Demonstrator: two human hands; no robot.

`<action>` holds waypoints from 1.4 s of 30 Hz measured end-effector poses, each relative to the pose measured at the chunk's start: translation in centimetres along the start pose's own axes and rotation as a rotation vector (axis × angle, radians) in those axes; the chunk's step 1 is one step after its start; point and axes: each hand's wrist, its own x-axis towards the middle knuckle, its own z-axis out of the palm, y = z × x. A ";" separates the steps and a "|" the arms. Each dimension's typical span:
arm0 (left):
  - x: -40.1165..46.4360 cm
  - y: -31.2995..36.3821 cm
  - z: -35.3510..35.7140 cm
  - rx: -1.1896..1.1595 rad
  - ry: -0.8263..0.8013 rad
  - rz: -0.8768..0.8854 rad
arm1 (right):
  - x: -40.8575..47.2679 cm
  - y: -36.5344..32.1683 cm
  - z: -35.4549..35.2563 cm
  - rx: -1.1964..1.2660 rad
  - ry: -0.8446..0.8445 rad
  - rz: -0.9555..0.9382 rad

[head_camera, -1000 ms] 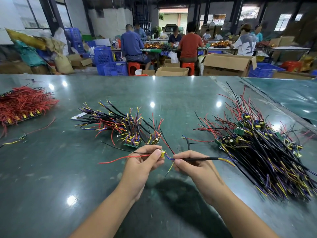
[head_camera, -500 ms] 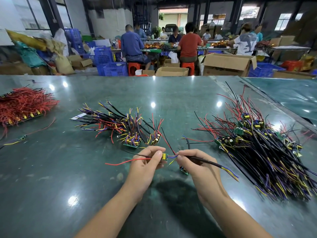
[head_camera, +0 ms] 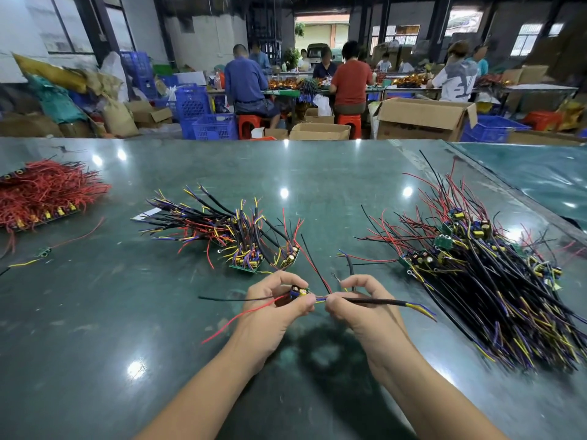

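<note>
The 2 hands meet low over the bench (head_camera: 152, 328), forearms angled inward. The left hand (head_camera: 273, 309) pinches a small circuit board (head_camera: 298, 292) between curled fingers and thumb, and a red wire (head_camera: 241, 315) trails out to its left. The right hand (head_camera: 365, 309), fingers curled, pinches the board's black sheathed cable (head_camera: 381, 301), whose blue and yellow ends point right. A pile of wired boards (head_camera: 241, 236) lies just beyond the left hand.

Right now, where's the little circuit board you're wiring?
Head view, centre: the board is pinched in the left hand, just nearer than the middle wire pile.
</note>
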 end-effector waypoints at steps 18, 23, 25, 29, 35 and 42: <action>1.1 0.9 -2.0 -0.389 0.083 -0.147 | 2.3 -1.2 -1.5 0.570 -0.050 0.136; 1.0 1.1 -1.9 -0.476 0.041 -0.203 | 2.1 -0.9 -1.1 0.547 0.056 0.095; 1.1 1.2 -2.0 -0.452 0.027 -0.200 | 2.3 -0.9 -1.6 0.508 0.075 0.096; 1.4 1.2 -2.4 -0.410 0.028 -0.184 | 2.6 -1.0 -1.8 0.445 0.106 0.093; 1.3 0.6 -2.6 -0.270 0.055 -0.107 | 2.6 -1.1 -2.1 0.048 0.199 -0.062; 1.5 0.0 -2.9 0.007 0.142 0.027 | 0.1 -1.1 -1.5 -1.014 0.578 -1.016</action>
